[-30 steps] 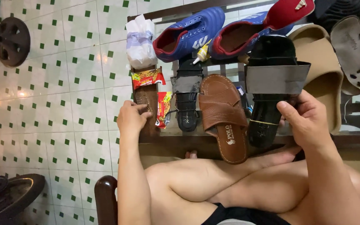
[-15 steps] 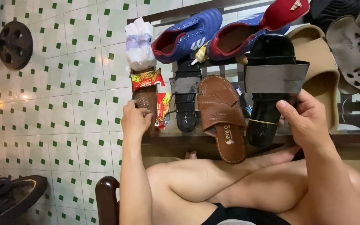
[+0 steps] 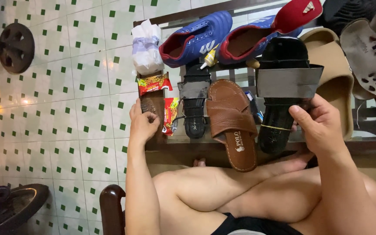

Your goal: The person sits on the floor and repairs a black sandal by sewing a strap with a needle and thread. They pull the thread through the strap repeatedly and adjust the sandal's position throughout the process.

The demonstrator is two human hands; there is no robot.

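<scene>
My right hand (image 3: 320, 126) grips a black slide sandal (image 3: 283, 91) with a wide grey strap, holding it by its near end above the low wooden table (image 3: 183, 146). At the table's left edge my left hand (image 3: 143, 124) curls its fingers over the near end of a dark brown sandal (image 3: 151, 104). A red and yellow packet (image 3: 154, 83) lies on that sandal. Between my hands lie a brown leather sandal (image 3: 231, 124) and a second black sandal (image 3: 195, 104). My crossed bare legs (image 3: 249, 196) are below the table.
Blue and red sports shoes (image 3: 196, 39) lie at the table's far side, with a white plastic bag (image 3: 146, 48) and a small glue tube (image 3: 208, 57). Tan slides (image 3: 336, 74) sit on the right. Weight plates (image 3: 16, 48) rest on the green-dotted tiled floor. A wooden chair arm (image 3: 111, 209) is near my left elbow.
My left hand has shifted slightly on the dark brown sandal. My right hand still holds the black sandal in the same place.
</scene>
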